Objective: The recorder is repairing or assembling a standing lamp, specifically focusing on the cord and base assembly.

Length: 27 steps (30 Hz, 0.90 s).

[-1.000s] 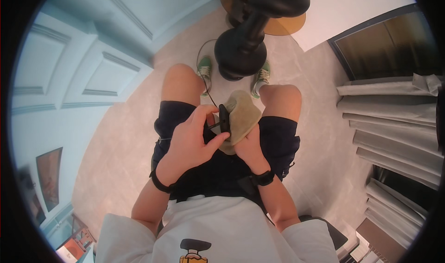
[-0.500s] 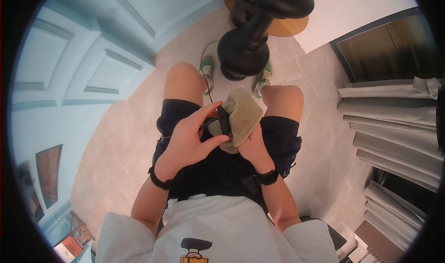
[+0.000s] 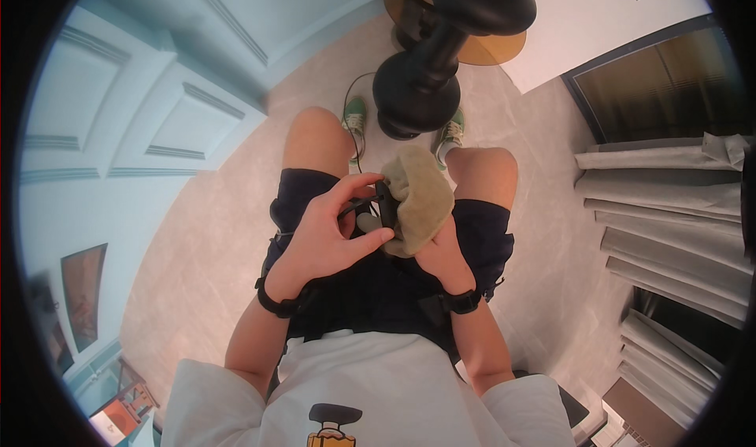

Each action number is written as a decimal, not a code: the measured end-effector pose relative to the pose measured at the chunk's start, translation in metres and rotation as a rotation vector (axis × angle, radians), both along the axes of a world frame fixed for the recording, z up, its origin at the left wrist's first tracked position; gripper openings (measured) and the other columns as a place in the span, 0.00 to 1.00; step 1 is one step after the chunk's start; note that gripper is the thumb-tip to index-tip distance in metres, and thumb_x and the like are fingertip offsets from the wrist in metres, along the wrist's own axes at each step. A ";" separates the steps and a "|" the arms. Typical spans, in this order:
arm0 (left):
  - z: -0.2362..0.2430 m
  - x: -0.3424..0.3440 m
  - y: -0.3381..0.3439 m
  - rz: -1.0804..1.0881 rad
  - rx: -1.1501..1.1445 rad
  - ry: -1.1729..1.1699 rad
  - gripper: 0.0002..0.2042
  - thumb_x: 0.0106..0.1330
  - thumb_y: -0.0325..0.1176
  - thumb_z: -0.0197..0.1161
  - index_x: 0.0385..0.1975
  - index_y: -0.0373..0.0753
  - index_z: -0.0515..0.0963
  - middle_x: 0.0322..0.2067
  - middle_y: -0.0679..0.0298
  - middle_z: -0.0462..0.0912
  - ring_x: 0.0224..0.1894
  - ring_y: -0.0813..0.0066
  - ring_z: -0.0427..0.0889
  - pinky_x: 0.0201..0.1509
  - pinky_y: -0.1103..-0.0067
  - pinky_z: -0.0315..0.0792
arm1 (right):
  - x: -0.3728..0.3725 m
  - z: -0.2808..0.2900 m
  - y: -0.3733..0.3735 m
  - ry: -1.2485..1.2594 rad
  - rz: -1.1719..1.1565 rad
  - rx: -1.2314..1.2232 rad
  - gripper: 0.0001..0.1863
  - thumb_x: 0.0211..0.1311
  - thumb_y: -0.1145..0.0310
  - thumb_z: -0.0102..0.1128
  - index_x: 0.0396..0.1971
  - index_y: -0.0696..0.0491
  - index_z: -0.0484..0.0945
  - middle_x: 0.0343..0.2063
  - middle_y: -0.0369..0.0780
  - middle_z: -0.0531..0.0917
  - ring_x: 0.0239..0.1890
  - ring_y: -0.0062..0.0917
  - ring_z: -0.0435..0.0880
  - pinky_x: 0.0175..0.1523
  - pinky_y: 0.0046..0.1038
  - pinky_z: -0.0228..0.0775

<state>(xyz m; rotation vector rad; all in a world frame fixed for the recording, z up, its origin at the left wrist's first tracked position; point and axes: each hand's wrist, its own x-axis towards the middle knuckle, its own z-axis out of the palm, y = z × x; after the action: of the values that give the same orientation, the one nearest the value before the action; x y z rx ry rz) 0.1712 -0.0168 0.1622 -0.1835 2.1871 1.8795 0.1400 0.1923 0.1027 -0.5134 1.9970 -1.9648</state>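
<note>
Left hand [image 3: 323,233] pinches a black oblong piece [image 3: 387,204] at centre, khaki cloth [image 3: 426,199] touching it at three o'clock. Right hand [image 3: 443,256], four o'clock: fingers hidden by the cloth, grip impossible to tell. Black pillar [image 3: 417,92], twelve o'clock; grey curtains [image 3: 661,191], three.

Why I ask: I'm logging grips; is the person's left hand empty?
No, the left hand holds a slim black object between its thumb and fingers, beside the khaki cloth item.
</note>
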 end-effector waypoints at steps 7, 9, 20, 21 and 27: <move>-0.008 0.003 0.003 -0.086 -0.011 0.106 0.37 0.55 0.25 0.77 0.68 0.39 0.70 0.51 0.67 0.77 0.28 0.87 0.68 0.32 0.87 0.65 | -0.002 0.003 -0.001 -0.205 -0.110 -0.116 0.17 0.66 0.75 0.63 0.54 0.61 0.78 0.47 0.40 0.85 0.43 0.22 0.84 0.49 0.27 0.77; -0.008 0.004 0.005 -0.069 -0.032 0.117 0.36 0.54 0.27 0.77 0.67 0.39 0.71 0.50 0.67 0.79 0.28 0.84 0.69 0.32 0.85 0.67 | -0.005 0.003 -0.001 -0.207 -0.043 -0.038 0.16 0.66 0.75 0.63 0.52 0.62 0.80 0.44 0.40 0.86 0.42 0.22 0.84 0.48 0.27 0.77; -0.013 0.007 0.015 -0.060 -0.205 0.245 0.38 0.53 0.33 0.81 0.66 0.42 0.72 0.49 0.62 0.80 0.30 0.73 0.76 0.37 0.79 0.76 | -0.009 0.008 -0.007 -0.111 -0.047 0.070 0.12 0.65 0.74 0.61 0.46 0.62 0.82 0.36 0.46 0.89 0.37 0.32 0.88 0.43 0.29 0.78; -0.014 0.007 0.014 -0.068 -0.217 0.247 0.38 0.52 0.34 0.82 0.66 0.42 0.72 0.49 0.63 0.80 0.30 0.73 0.76 0.36 0.79 0.76 | -0.009 0.006 -0.007 -0.111 -0.047 0.071 0.12 0.65 0.74 0.61 0.46 0.62 0.82 0.36 0.46 0.89 0.37 0.32 0.88 0.43 0.29 0.78; -0.015 0.007 0.014 -0.057 -0.219 0.256 0.39 0.51 0.36 0.84 0.65 0.41 0.74 0.46 0.63 0.82 0.28 0.74 0.75 0.36 0.80 0.76 | -0.006 0.001 -0.009 -0.084 -0.082 0.066 0.12 0.64 0.75 0.62 0.45 0.62 0.83 0.34 0.46 0.89 0.35 0.33 0.89 0.42 0.28 0.78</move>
<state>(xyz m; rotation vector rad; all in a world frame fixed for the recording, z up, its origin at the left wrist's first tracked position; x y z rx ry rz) 0.1781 -0.0030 0.1475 0.0851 2.5378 1.7109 0.1337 0.1837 0.1036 -0.3327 2.0528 -1.9266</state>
